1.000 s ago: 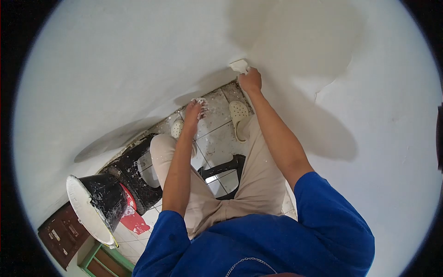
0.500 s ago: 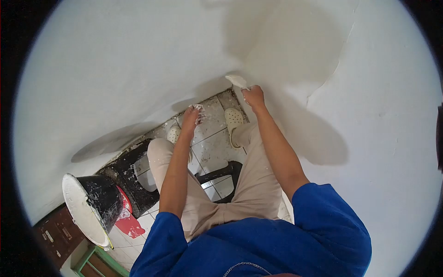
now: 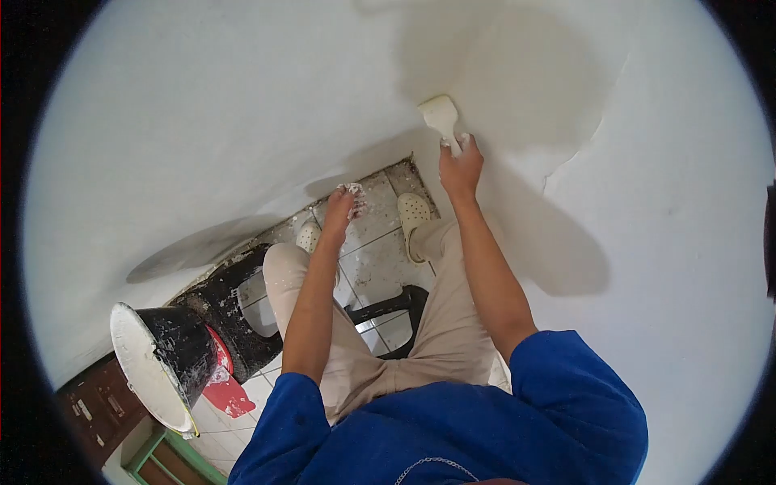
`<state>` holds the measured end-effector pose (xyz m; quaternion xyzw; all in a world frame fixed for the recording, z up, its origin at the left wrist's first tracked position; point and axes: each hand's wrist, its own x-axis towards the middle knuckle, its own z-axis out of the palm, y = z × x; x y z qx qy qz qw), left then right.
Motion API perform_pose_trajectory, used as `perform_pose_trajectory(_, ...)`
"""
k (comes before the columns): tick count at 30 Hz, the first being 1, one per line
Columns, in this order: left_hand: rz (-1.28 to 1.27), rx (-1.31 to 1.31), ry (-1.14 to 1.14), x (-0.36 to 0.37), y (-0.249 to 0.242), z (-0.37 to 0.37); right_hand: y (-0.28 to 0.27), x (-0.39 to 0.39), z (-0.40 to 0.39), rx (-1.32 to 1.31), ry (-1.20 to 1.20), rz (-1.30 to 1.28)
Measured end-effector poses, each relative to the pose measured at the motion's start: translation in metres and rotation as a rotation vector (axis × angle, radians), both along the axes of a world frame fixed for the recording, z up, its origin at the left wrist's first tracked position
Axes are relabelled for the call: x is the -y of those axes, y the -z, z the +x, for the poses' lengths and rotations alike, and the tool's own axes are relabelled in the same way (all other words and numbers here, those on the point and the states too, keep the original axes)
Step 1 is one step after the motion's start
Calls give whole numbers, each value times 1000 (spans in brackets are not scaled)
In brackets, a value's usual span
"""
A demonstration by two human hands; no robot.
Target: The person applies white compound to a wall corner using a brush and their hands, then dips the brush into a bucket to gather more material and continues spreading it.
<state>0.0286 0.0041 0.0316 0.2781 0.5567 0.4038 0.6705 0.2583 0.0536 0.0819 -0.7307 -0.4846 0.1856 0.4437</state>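
My right hand [image 3: 461, 168] is closed round the handle of a white putty knife [image 3: 440, 115], whose wide blade points up and left at the corner where two white walls meet. Lower and to the left, my left hand [image 3: 339, 212] has its fingers curled in front of the wall's foot. White paste [image 3: 352, 189] is smeared over those fingers, and I cannot tell whether they hold anything more than that.
A black bucket [image 3: 187, 346] with white paste inside stands at left, beside a red paste-smeared piece [image 3: 229, 398] and a black plastic frame [image 3: 212, 311]. Another black frame [image 3: 415, 311] lies between my legs on spattered tiles [image 3: 368, 242]. A crack [image 3: 578, 151] runs down the right wall.
My right hand has moved up and slightly right with the putty knife, and the blade has turned to point more upward along the corner. The left hand has hardly moved.
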Motion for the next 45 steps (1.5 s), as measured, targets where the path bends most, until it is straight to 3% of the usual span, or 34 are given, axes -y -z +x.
perform_pose_trajectory(4,-21,-20,37,-1,17,-2,-45,21,-2,-68,-5,275)
perform_pose_trajectory(7,-32,-16,53,1,18,-4,-36,28,-20,-172,60,351)
perform_pose_trajectory(10,-27,-29,48,0,14,-2,12,21,-26,-324,126,-47)
perform_pose_trajectory(13,-25,-7,40,-1,14,0,37,20,-28,-125,-6,-502)
perform_pose_trajectory(16,-6,30,-2,-5,27,1,68,7,-33,33,-109,-723)
perform_pose_trajectory(19,-25,19,65,-8,36,-5,98,-17,-27,-157,-46,-738)
perform_pose_trajectory(22,-63,2,91,-6,29,-8,87,-25,-36,-213,10,-459)
perform_pose_trajectory(25,-56,15,66,-8,28,-8,61,-28,-33,-488,-18,-503)
perform_pose_trajectory(31,-38,-8,118,-8,20,-12,-34,18,-12,-757,-42,36)
perform_pose_trajectory(33,-35,-26,101,-5,21,-10,-35,34,-3,-779,-5,-113)
perform_pose_trajectory(37,-15,-112,35,-2,28,-6,-8,38,-10,-825,12,-348)
perform_pose_trajectory(38,-8,-141,41,-4,37,-7,15,32,-12,-761,-11,-368)
perform_pose_trajectory(41,-18,-9,-15,-1,-1,2,63,9,-23,-604,-32,-469)
perform_pose_trajectory(43,-22,2,16,-3,7,-2,65,3,-41,-570,24,-607)
perform_pose_trajectory(45,-24,11,70,-3,21,-7,109,-3,-51,-463,19,-576)
